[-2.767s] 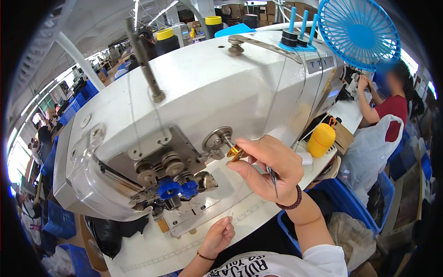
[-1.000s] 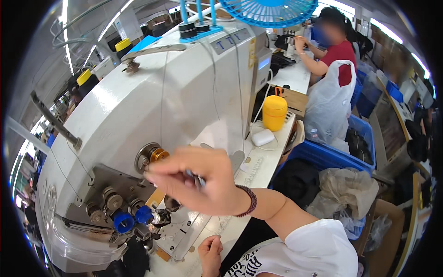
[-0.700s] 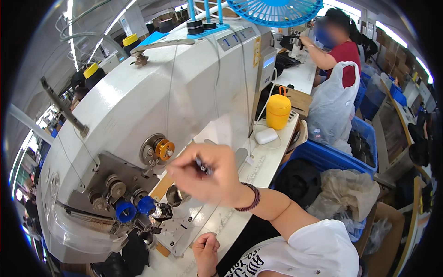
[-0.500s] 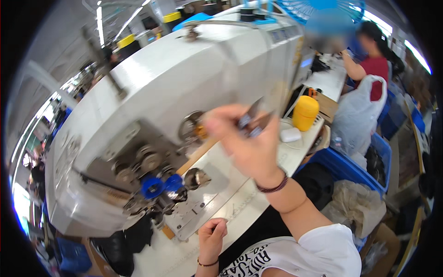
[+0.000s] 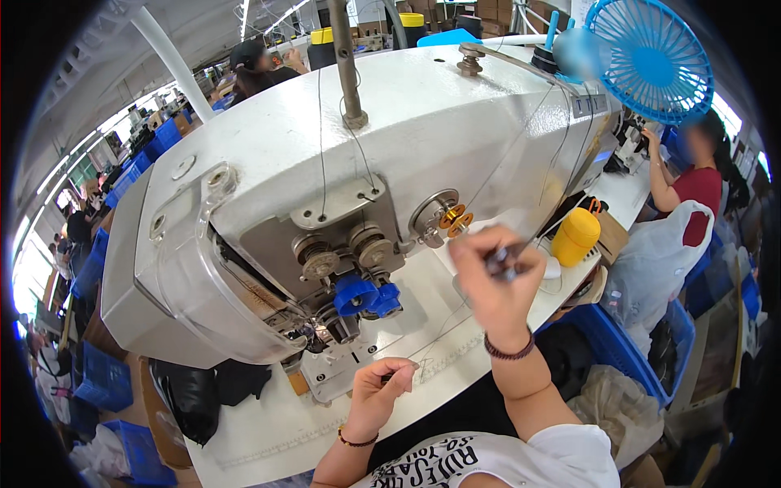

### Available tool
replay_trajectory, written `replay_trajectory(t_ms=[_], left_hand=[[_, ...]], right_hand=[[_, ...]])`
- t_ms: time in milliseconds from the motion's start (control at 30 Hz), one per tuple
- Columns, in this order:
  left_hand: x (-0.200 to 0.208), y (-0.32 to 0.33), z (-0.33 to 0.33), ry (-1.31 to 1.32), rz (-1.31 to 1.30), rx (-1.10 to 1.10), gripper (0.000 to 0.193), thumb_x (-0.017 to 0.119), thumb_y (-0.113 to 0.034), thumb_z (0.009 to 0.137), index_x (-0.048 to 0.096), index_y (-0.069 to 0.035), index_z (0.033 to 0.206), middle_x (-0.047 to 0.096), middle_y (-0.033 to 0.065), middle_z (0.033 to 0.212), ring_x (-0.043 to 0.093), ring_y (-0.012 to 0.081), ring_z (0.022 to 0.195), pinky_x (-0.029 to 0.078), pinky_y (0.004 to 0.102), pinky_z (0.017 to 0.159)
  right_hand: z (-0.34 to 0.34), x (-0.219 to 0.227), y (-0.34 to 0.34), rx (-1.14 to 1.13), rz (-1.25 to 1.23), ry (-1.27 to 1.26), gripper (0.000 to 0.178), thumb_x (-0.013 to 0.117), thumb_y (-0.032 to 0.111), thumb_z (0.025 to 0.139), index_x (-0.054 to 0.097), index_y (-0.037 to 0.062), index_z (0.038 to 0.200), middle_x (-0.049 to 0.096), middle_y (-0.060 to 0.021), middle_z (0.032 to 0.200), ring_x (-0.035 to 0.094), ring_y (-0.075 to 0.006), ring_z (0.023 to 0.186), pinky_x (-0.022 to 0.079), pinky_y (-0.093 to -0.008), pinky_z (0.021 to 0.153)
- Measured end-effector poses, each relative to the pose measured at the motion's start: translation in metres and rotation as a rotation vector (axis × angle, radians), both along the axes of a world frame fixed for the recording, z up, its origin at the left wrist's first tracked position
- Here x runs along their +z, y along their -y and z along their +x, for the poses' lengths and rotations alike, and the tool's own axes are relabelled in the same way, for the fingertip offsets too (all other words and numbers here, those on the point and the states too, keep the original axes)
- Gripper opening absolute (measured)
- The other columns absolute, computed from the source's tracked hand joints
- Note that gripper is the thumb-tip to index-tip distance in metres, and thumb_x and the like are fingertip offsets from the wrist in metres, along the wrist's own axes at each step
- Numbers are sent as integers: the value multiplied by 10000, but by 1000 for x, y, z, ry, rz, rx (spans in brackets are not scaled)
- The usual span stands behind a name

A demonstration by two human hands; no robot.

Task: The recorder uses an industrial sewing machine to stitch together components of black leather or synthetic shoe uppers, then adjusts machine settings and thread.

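Observation:
My right hand is raised over the right of the white worktable, closed around thread snips that are dark and smeared by motion. Lower down, my left hand pinches thin dark thread between thumb and fingertips. That strand runs up toward my right hand; where it ends I cannot tell. In front of both hands stands a large white sewing machine, with blue knobs above its needle area. Gold-coloured bobbins sit at a round metal winder on its side, close to my right fingertips.
A yellow container stands on the table's right. Beyond it are a blue fan, a person in a red top and a clear plastic bag over a blue crate. Black fabric lies at the table's left.
The view has swung, so the machine appears farther right. My right hand has turned, and the snips' blades, spread apart earlier, are harder to see. My left hand remains closed near the table's front.

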State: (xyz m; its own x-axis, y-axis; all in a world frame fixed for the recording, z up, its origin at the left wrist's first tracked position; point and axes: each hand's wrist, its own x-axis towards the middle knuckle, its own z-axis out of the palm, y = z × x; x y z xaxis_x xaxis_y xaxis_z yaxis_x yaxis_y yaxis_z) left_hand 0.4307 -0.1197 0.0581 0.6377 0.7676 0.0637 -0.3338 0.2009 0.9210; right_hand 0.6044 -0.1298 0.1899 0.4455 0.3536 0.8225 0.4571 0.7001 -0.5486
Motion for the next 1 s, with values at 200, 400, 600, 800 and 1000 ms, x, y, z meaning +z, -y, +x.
replay_trajectory(t_ms=[200,400,600,800,1000], left_hand=[[1,5,6,-77,25,38,85,580,-28,843,625,39,870,549,8,655,418,45,541,316,194,486],[-24,1,-3,-329,-89,196,99,618,-55,811,650,38,816,478,-45,564,340,13,467,224,179,423],[-36,-12,-23,-179,-113,303,156,642,-107,817,655,49,818,432,-68,550,300,13,471,204,186,439],[-37,-15,-18,-138,-128,257,158,641,-109,822,653,48,837,422,-72,557,295,12,483,200,189,441],[-40,-19,-14,-129,-151,272,159,641,-113,823,656,43,847,430,-73,571,303,11,494,206,189,446]], right_hand=[[6,-13,4,-1,-90,-98,72,649,56,806,610,-1,785,545,11,583,471,-35,482,342,-183,434],[11,-3,0,265,14,-277,131,590,104,863,568,-16,913,575,-32,700,509,-58,522,374,-182,453],[2,4,9,112,103,165,223,554,40,857,448,6,1051,601,-144,892,547,-108,579,406,-195,498],[2,-11,-8,233,182,-141,211,523,37,879,431,67,1067,590,-79,740,451,-64,533,314,-172,425],[8,-12,3,199,204,-79,139,476,53,904,429,77,1033,588,-94,736,452,-77,539,319,-181,428]])
